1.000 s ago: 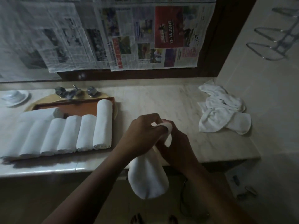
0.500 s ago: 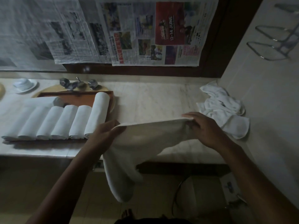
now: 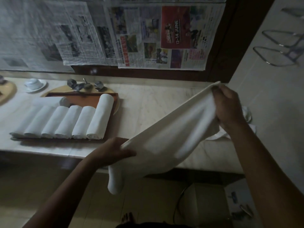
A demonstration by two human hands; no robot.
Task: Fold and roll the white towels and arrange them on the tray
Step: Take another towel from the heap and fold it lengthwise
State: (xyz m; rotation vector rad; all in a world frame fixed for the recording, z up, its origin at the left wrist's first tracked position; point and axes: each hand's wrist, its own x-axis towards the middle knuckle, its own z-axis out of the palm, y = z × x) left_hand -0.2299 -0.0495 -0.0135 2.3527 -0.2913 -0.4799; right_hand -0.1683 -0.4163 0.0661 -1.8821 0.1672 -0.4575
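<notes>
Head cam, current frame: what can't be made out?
All in the head view.
1. Pile of unfolded towels: mostly hidden behind the right hand and the held towel.
2. Wooden board: cut off by the left edge.
3. Rolled towels on the tray: left end dim and blurred, count unclear.
4. Items on the floor: too dark to identify.

"12–14 JUNE" on newspaper point(image 3: 176, 32)
</notes>
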